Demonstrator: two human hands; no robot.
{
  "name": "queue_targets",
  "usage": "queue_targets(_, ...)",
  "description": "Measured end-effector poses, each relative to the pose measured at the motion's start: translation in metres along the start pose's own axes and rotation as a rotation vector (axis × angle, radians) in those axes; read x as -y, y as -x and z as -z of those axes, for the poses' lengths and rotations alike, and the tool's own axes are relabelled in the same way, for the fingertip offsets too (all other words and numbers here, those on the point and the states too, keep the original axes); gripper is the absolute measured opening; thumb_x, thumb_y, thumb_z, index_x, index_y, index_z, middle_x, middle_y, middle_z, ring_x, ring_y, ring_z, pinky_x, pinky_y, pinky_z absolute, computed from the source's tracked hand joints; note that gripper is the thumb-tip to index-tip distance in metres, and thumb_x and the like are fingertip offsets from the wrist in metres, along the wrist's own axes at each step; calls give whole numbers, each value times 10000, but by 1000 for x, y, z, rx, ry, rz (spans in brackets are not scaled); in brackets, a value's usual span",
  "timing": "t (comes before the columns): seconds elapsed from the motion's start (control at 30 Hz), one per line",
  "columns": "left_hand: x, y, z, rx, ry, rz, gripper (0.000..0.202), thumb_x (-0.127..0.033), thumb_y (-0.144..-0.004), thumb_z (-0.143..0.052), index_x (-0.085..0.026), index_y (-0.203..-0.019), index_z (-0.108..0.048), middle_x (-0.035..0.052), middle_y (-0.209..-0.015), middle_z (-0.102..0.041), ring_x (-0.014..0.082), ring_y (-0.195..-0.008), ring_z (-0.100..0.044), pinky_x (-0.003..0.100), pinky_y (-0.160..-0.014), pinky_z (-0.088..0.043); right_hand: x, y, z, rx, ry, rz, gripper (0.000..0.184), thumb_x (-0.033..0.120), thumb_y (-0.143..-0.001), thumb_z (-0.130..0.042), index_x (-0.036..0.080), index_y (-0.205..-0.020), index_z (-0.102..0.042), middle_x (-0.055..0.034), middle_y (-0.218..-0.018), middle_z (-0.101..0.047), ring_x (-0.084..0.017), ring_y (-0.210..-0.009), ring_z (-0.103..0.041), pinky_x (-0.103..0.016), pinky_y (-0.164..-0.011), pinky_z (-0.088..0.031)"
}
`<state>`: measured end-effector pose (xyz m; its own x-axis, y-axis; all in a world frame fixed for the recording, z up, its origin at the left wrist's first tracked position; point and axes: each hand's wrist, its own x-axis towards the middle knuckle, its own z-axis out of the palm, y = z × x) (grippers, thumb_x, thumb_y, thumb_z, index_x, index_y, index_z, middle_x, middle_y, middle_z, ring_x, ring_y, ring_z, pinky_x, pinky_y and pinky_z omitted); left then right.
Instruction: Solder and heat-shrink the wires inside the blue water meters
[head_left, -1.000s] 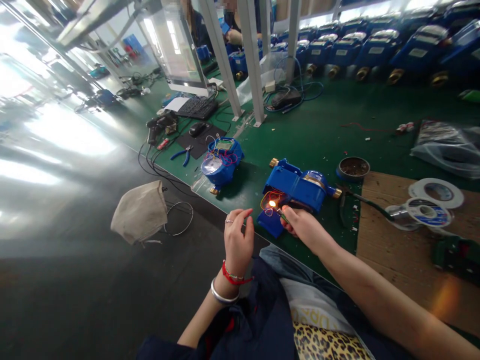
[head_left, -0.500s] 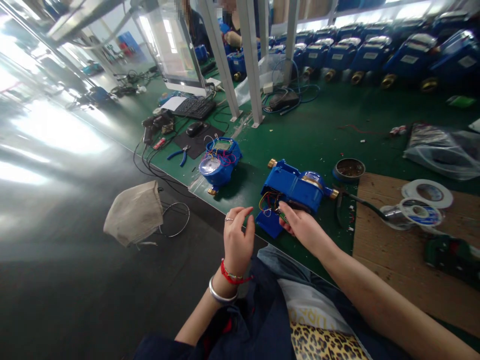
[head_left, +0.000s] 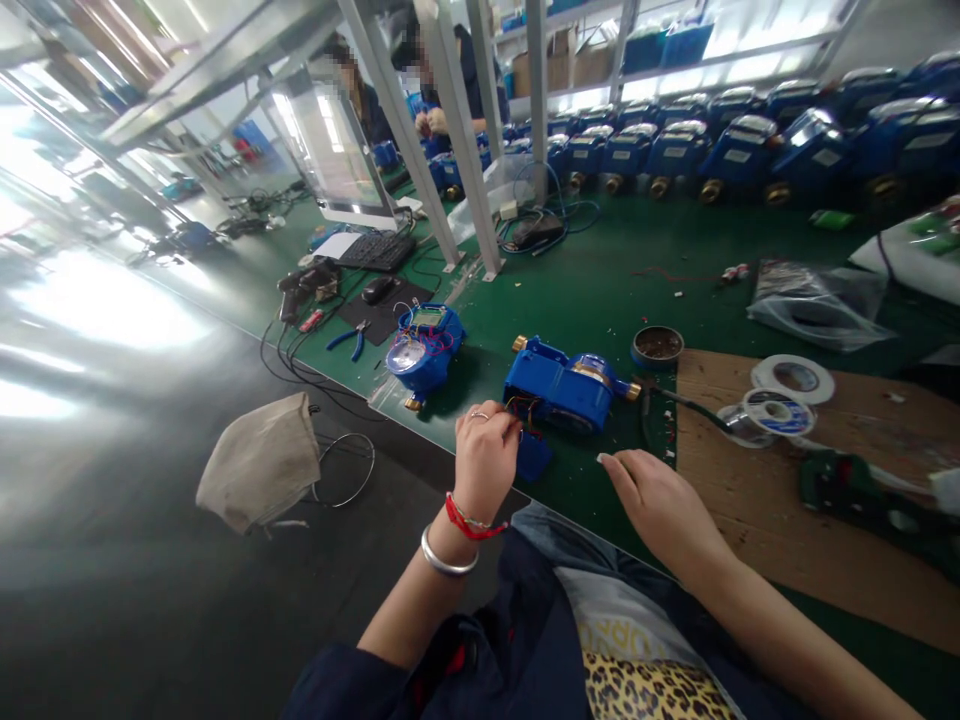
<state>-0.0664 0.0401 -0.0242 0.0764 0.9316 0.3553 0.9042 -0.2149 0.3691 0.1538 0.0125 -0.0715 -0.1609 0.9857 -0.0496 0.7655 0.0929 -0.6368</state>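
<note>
A blue water meter with brass pipe ends lies on its side on the green bench in front of me. Thin coloured wires come out of its open end, above a blue cover flap. My left hand is closed at these wires, its fingertips pinched on them; anything else in the pinch is hidden. To the right, my right hand hovers near the bench edge, apart from the meter, fingers loosely extended with nothing visible in them. A second water meter, with exposed wires and a clear round face, stands to the left.
Blue-handled pliers, a mouse and a keyboard lie left. On the right are a round tin, a soldering iron, a solder spool and cardboard. Metal posts rise behind; rows of meters stand farther back.
My right hand has let go at the wires and moved right, away from the meter. My left hand has come forward and closed at the wires. The camera view has shifted.
</note>
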Motion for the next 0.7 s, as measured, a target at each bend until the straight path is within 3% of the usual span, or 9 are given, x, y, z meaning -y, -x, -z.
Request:
queue_targets(0.17, 27, 17, 0, -213, 103, 85, 245, -267, -949, -450, -173, -1014, -668, 80, -978, -614, 195, -907, -562, 348, -852, -430, -11, 8, -1, -258, 264, 121, 492, 448, -933, -413, 72, -1210, -569, -194, -1163, -587, -319, -1108, -519, -460, -972, -402)
queue_targets(0.27, 56, 22, -19, -345, 126, 159, 291, -221, -944, -403, -156, -1138, -610, 109, -1075, -606, 217, -1034, -549, 389, -952, -413, -4, 6, 7, -343, 259, 172, 456, 390, -924, -442, 82, -1242, -551, -190, -1224, -566, -311, -1162, -496, -459, -1018, -380)
queue_targets(0.33, 71, 20, -37, -370, 135, 178, 306, -163, -916, -377, -123, -1115, -606, 131, -1055, -612, 222, -999, -564, 393, -912, -444, 6, -5, 15, -369, 224, 231, 482, 387, -914, -452, 94, -1293, -508, -184, -1276, -541, -304, -1215, -469, -453, -1048, -359)
queue_targets(0.43, 82, 17, -57, -407, 143, 206, 367, -59, -842, -334, -132, -1073, -610, 107, -977, -628, 196, -903, -595, 359, -834, -478, 24, -39, 23, -311, 195, 319, 676, 459, -861, -512, 97, -1414, -370, -183, -1425, -420, -308, -1332, -365, -466, -1108, -291)
queue_targets(0.5, 83, 16, -62, -427, 138, 226, 400, -31, -804, -327, -145, -1063, -610, 92, -957, -632, 187, -882, -603, 343, -811, -483, 34, -68, 24, -204, 176, 315, 875, 512, -787, -589, 71, -1469, -263, -194, -1501, -306, -321, -1392, -271, -475, -1146, -218)
queue_targets(0.57, 81, 16, -63, -425, 128, 238, 404, -26, -792, -331, -153, -1046, -617, 84, -949, -636, 183, -876, -608, 334, -803, -484, 41, -96, 25, -89, 132, 299, 1010, 524, -709, -663, 58, -1486, -217, -204, -1512, -281, -329, -1402, -251, -473, -1164, -160)
queue_targets(0.63, 80, 17, -61, -404, 117, 247, 394, -25, -787, -339, -155, -1020, -629, 79, -946, -642, 180, -873, -609, 330, -810, -484, 44, -121, 28, -13, 88, 296, 1042, 512, -669, -698, 60, -1484, -231, -211, -1495, -315, -336, -1385, -289, -474, -1162, -155)
queue_targets(0.7, 78, 16, -59, -377, 111, 259, 385, -18, -776, -353, -153, -993, -641, 75, -946, -647, 176, -881, -608, 327, -828, -483, 42, -142, 34, 38, 53, 287, 985, 514, -680, -689, 58, -1459, -293, -224, -1462, -366, -342, -1345, -357, -464, -1128, -236)
